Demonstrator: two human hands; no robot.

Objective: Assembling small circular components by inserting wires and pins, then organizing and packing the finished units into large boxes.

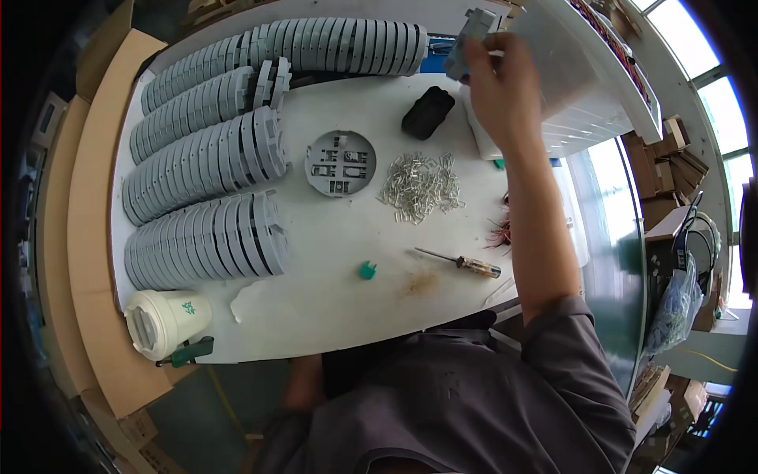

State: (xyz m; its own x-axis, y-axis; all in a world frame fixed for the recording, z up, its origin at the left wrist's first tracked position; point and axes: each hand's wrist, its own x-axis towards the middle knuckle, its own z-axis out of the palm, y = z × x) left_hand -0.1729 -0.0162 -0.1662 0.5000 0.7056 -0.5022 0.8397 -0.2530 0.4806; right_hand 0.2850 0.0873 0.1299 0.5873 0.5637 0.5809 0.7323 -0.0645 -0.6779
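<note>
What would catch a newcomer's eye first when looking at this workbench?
The long rows of round grey plastic parts along the left of the white tabletop probably come first. Next is the bare right hand, upper right, holding a blocky grey plastic piece. A heap of small, shiny silver metal pieces also stands out near the middle, right of a round grey plastic disc.

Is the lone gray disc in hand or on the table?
On the table: the disc lies flat beside the metal clips, while the right hand grips another gray part.

Head-worn fisheye view, facing steeply down, worktable (pixel 324 300) near below
</note>
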